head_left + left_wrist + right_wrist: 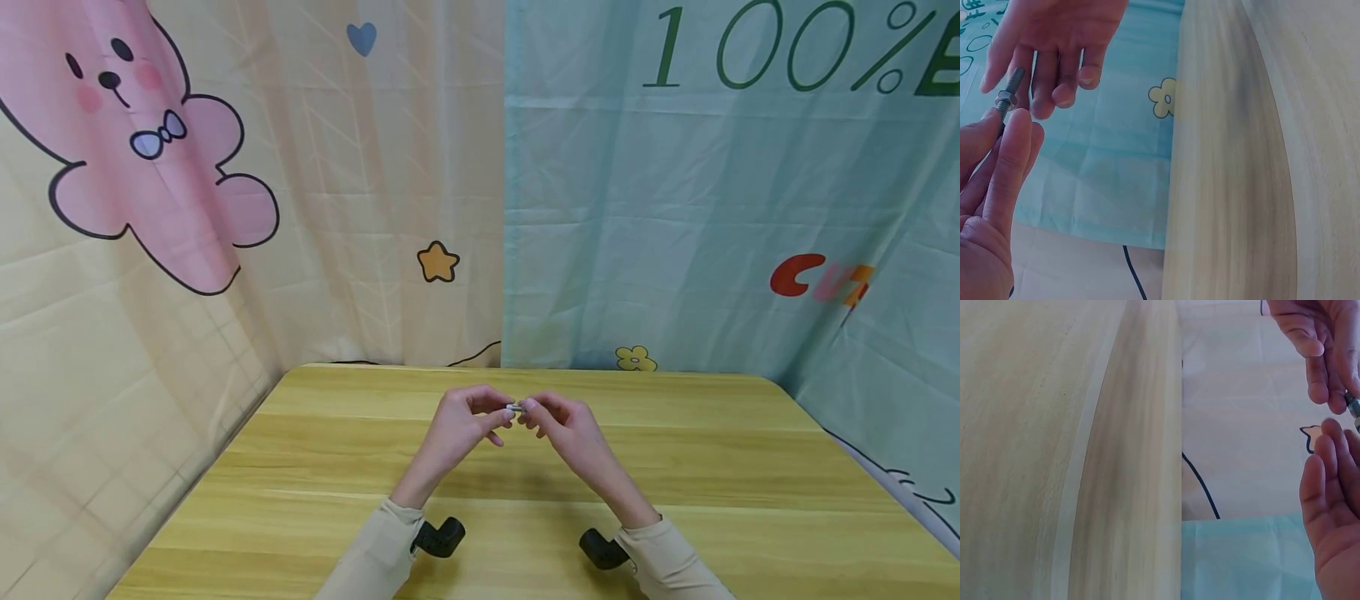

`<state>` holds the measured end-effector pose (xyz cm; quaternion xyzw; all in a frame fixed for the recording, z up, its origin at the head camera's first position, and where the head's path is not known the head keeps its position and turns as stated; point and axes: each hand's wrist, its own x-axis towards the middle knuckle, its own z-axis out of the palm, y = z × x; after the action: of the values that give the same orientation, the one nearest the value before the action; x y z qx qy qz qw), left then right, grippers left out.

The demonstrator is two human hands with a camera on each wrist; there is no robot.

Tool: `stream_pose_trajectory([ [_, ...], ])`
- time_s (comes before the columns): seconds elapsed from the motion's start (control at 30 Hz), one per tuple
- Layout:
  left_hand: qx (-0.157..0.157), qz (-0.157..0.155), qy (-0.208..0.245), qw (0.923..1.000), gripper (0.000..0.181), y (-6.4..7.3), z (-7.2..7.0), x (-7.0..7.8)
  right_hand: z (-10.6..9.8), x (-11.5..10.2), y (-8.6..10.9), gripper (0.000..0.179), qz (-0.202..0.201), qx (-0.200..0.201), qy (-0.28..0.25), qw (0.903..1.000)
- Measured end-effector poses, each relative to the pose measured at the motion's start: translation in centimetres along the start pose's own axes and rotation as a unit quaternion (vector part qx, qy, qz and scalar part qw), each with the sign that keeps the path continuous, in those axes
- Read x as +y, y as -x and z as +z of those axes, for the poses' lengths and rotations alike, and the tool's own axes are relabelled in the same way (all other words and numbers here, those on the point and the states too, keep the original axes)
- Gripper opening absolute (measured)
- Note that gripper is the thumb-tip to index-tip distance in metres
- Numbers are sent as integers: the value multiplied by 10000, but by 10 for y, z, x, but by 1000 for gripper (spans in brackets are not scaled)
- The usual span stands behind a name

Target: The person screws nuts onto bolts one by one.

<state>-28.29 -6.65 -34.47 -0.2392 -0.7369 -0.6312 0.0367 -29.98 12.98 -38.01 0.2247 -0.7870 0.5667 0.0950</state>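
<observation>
My left hand (459,427) pinches a metal bolt (514,408) between thumb and forefinger, above the table. In the left wrist view a hex nut (1005,99) sits partway along the threaded shank, whose bare end points toward my right hand (1060,31). The right thumb and forefinger lie on either side of that end, with a gap between thumb and nut, and the other fingers hang slightly bent. At the right edge of the right wrist view, only part of the bolt (1352,405) shows. The bolt's other end is hidden in the left fingers.
A wooden table (315,467) spreads beneath both hands. Printed curtains (390,167) hang behind and beside it. Black wrist-worn devices (442,537) stick out below both forearms near the sleeve cuffs. A dark cable (1134,269) shows past the table edge.
</observation>
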Motion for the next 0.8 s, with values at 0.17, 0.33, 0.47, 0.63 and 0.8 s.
stream_pose_trajectory([
  [0.17, 50, -72, -58, 9999, 10, 0, -1, -1, 0, 0, 0, 24, -322, -8, 36, 9995],
  [0.33, 72, -56, 43, 9999, 10, 0, -1, -3, 0, 1, 0, 21, -739, -133, -65, 9972],
  [0.47, 73, -38, 73, 9999, 10, 0, -1, -3, 1, 1, 0, 19, -712, -129, -159, 9973],
  [0.63, 57, -43, 35, 10000, 9, 0, -1, -2, 0, 0, 0, 22, -462, -113, -191, 9987],
  [0.8, 31, -8, 78, 10000, 9, -1, 0, -1, 0, -1, 0, 20, -231, -118, -228, 9994],
])
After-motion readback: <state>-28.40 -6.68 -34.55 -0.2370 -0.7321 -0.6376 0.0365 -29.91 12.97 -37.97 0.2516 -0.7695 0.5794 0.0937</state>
